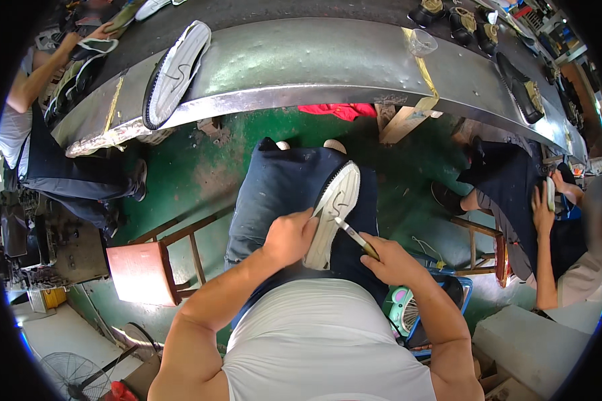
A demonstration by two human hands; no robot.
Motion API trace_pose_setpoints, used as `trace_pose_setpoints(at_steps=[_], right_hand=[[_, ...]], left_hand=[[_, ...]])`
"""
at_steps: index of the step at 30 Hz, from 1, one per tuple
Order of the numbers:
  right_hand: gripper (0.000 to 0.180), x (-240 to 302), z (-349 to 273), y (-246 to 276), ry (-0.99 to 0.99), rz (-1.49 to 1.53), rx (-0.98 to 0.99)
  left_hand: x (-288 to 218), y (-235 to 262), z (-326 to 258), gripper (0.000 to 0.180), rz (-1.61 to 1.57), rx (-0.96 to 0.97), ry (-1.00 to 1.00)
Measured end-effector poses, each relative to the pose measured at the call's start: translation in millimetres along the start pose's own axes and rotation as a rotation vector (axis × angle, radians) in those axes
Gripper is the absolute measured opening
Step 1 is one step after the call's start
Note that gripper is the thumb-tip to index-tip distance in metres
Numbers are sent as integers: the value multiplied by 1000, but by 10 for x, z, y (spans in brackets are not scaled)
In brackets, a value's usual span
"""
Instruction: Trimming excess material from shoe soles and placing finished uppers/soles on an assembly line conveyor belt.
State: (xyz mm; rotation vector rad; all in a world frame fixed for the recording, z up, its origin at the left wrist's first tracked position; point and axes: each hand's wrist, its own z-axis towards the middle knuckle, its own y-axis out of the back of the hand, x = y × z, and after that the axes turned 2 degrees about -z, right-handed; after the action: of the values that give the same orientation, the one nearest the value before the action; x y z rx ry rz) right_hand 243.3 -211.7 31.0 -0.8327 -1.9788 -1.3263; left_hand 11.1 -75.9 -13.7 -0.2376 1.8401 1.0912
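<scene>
My left hand (289, 239) grips a shoe (326, 230) by its left side, above my lap. The shoe's whitish underside faces up, with a dark stitched rim and a squiggly dark line across it. In my right hand (393, 262) is a small brush (356, 237) with a brownish handle and a silvery band. Its pale tip meets the middle of the underside, or lies just over it. A similar shoe (179, 75), pale underside up, rests on the metal-topped bench (301, 57) ahead, at the left.
Several dark shoes (463, 25) stand at the bench's far right, and another (520, 87) lies nearer. A clear cup (421, 43) sits by yellow tape. Co-workers sit at left and right. A stool (144, 274) is left of me; a green fan (401, 311) is at my right.
</scene>
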Motion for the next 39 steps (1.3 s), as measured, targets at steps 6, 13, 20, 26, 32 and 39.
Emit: trace_pose_setpoints(at_steps=[6, 13, 20, 26, 32, 39], right_hand=[[38, 362, 406, 431, -174, -231, 409], [31, 400, 680, 457, -161, -369, 460], [29, -37, 391, -574, -259, 172, -108], [24, -78, 541, 5, 30, -255, -164], [21, -146, 795, 280, -138, -17, 129], [25, -84, 657, -550, -390, 448, -84]], left_hand=[[-49, -97, 9, 21, 200, -186, -243], [598, -570, 48, 63, -1020, 53, 251], [562, -390, 215, 72, -945, 189, 237], [710, -566, 238, 65, -728, 71, 159], [390, -467, 238, 66, -675, 20, 240], [297, -345, 280, 71, -74, -72, -203]])
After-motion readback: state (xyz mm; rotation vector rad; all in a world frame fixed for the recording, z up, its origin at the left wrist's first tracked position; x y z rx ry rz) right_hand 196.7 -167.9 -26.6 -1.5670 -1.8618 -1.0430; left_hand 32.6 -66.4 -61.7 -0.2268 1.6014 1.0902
